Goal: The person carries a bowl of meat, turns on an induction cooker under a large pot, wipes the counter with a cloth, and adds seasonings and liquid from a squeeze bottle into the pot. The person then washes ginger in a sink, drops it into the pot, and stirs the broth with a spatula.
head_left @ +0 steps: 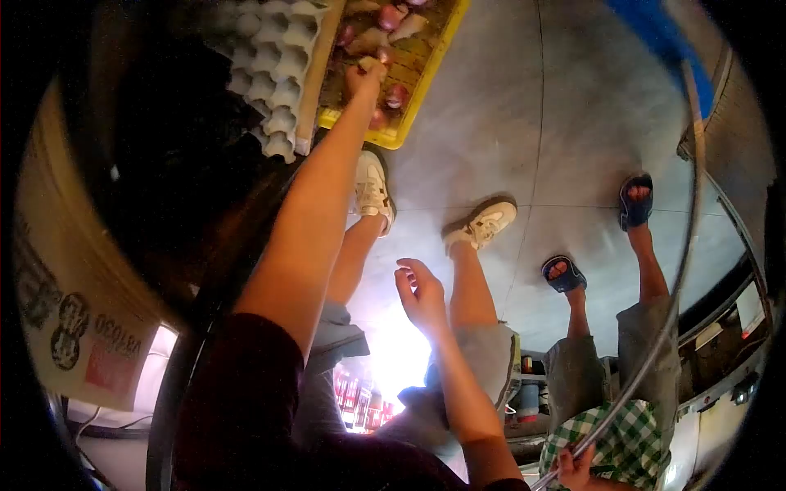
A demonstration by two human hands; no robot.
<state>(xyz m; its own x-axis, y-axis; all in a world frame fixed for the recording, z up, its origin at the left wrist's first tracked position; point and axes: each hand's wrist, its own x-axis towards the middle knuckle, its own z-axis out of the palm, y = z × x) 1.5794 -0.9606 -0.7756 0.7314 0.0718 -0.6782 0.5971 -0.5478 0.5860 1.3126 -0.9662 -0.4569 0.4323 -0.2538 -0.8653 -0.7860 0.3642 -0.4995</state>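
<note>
My left hand (pixel 366 78) reaches into a yellow plastic crate (pixel 434 78) at the top of the view. Its fingers are closed round something small and pale that I cannot make out. Reddish-purple onions (pixel 396 96) and pieces of loose skin lie about it in the crate. My right hand (pixel 422 296) is held in the air above the floor, near the middle of the view, with curved fingers apart and nothing in them.
Grey egg trays (pixel 282 78) stand left of the crate. A printed carton (pixel 90 327) is at far left. At right, another person in dark sandals (pixel 563 274) has a hand (pixel 575 470) at a long grey pole or hose (pixel 673 303), beside a green checkered cloth (pixel 622 438).
</note>
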